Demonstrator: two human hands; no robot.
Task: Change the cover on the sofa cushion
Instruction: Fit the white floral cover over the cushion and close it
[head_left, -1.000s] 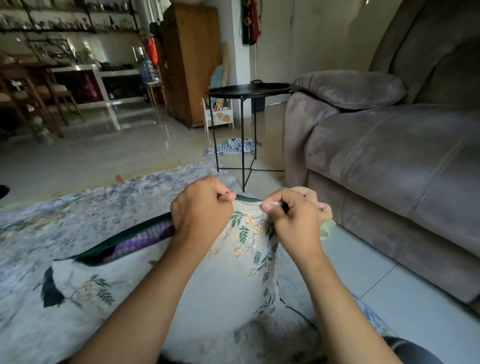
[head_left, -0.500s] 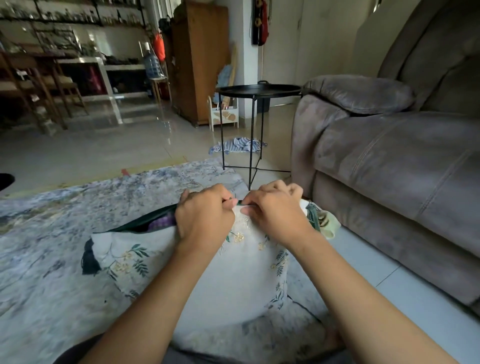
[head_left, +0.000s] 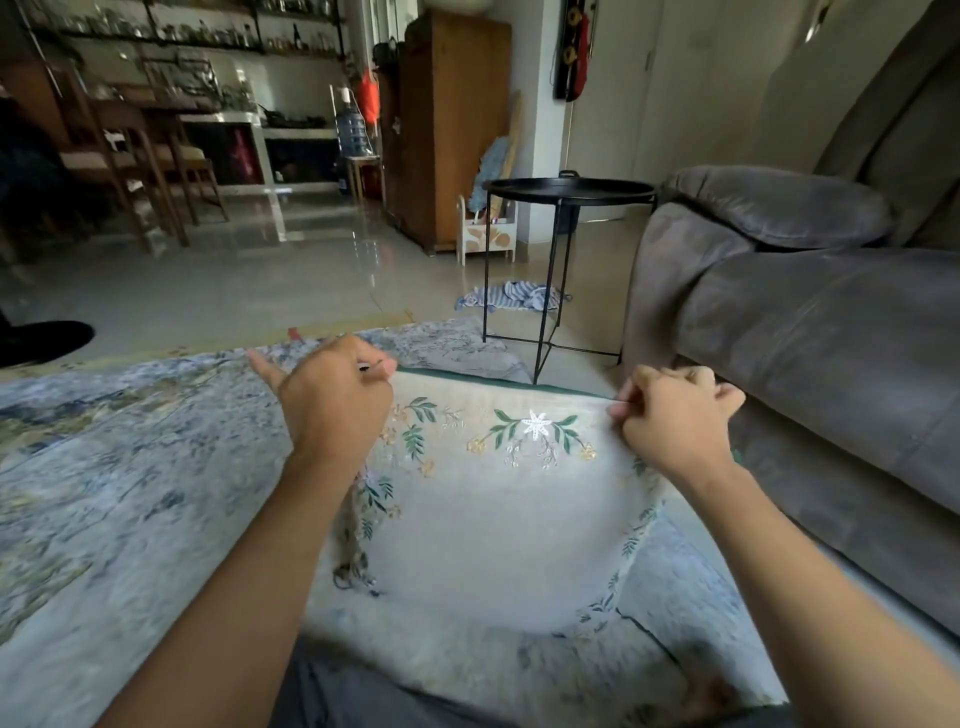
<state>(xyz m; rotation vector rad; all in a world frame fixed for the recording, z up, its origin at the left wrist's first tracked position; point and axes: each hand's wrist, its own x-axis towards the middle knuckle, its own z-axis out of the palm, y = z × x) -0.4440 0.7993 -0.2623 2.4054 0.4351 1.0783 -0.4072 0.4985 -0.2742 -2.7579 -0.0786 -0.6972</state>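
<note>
A white cushion cover (head_left: 498, 519) embroidered with green leaves and a white flower lies on the rug in front of me, with a dark green edge along its far side. My left hand (head_left: 337, 400) pinches the far edge at the cover's left corner. At the right corner, my right hand (head_left: 670, 421) pinches the same edge. The cover is stretched flat between the two hands. What is inside the cover is hidden.
A patterned grey-blue rug (head_left: 130, 467) covers the floor under the cushion. A grey sofa (head_left: 831, 332) stands close on the right. Beyond the cushion is a black round side table (head_left: 569, 192) with a striped cloth (head_left: 511, 299) under it. Chairs (head_left: 130, 156) and shelves stand far left.
My hands were close together at the middle of the far edge; they have moved apart to the two corners. The open gap showing purple and green inside is no longer visible.
</note>
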